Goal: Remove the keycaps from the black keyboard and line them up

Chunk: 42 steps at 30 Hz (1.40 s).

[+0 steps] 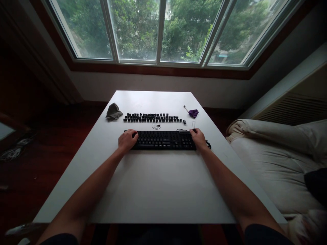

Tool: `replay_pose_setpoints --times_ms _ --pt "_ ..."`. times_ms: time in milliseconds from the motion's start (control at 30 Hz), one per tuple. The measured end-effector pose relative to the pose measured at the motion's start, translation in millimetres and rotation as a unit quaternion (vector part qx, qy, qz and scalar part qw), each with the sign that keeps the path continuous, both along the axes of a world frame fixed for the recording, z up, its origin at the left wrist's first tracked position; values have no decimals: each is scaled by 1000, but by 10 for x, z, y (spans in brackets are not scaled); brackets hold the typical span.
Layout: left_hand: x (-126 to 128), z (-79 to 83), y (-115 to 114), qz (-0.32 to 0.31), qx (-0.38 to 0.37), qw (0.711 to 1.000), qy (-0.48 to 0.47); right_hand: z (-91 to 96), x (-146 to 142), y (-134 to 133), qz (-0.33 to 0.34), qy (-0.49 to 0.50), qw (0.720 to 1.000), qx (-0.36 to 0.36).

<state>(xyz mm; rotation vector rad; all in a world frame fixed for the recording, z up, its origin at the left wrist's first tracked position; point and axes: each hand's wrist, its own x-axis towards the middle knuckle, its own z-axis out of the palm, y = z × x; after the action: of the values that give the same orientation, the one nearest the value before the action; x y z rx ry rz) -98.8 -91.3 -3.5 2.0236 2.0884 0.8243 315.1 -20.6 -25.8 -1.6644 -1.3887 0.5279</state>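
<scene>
From my end of the head camera, I have the black full-size keyboard (159,140) lying flat across the middle of the white desk (153,183), its long side squared to me, between my two hands. My left hand (127,139) is at its left end, fingers curled and touching it; the view is dim there, so I cannot tell whether that grip is clamped on the keyboard or merely resting. My right hand (199,139) is over the right end, above the number pad side, and its grip is closed on a wire keycap puller (193,125), thumb and fingers together at the base, with the thin wire loops pointing up and away from me. Just beside that wrist, a black cable (208,144) lies bunched on the desk.

Beyond the keyboard I have black keycaps (150,119) set out in long rows running left to right. A small black piece (184,121) lies at their right end, near the puller. Between the rows and the keyboard's far edge sits a small, round, clear dish (154,126) with a dark bit in it. Farther out on my left is a crumpled grey cloth (113,112); on the right, a purple cloth (193,113) with a thin pale stick (186,109) reaching out from it. A window (135,30) faces me past the desk, and a pale sofa (265,170) stands to the right.
</scene>
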Motion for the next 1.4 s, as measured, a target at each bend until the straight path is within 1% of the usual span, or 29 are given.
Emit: replay_pose_setpoints --times_ms 67,133,200,233,333,400,467,500,567,667,833,967,1100,1200,1333,1400 --pt "65 -1 -21 -27 28 999 -11 -45 141 -13 -14 -10 1000 6" --pt "70 -9 -36 -43 68 997 -23 -95 214 -53 -24 -29 999 18" --pt "25 -27 -47 -43 102 993 -34 -142 236 -106 -29 -51 998 27" --pt "-12 -42 -51 -32 114 992 -39 -160 237 -133 -29 -58 997 30" --pt "-153 -110 -64 14 127 990 -54 -187 223 -207 -26 -64 997 36" --pt "-255 -169 -79 64 126 986 -92 -179 208 -247 -16 -57 997 39" --pt "-343 -225 -105 141 103 972 -158 -156 189 -271 3 -43 998 39" --pt "-378 -248 -122 170 86 964 -186 -142 181 -273 14 -31 999 38" --pt "-428 -280 -164 192 68 954 -221 -117 169 -255 36 -2 999 34" --pt "-452 -294 -224 186 74 953 -230 -100 167 -191 53 39 998 23" --pt "-453 -258 -257 196 73 948 -241 -119 183 -168 41 45 998 20" --pt "-484 -237 -238 178 82 942 -272 -150 196 -197 30 98 995 2" --pt "-516 -267 -208 170 87 933 -305 -175 191 -163 19 78 997 -2" --pt "-527 -315 -161 146 92 923 -344 -157 162 -157 14 65 998 3" --pt "-507 -354 -100 86 105 896 -423 -79 106 -201 10 53 998 19" --pt "-479 -352 -94 65 95 894 -433 -49 91 -214 -2 42 999 20"
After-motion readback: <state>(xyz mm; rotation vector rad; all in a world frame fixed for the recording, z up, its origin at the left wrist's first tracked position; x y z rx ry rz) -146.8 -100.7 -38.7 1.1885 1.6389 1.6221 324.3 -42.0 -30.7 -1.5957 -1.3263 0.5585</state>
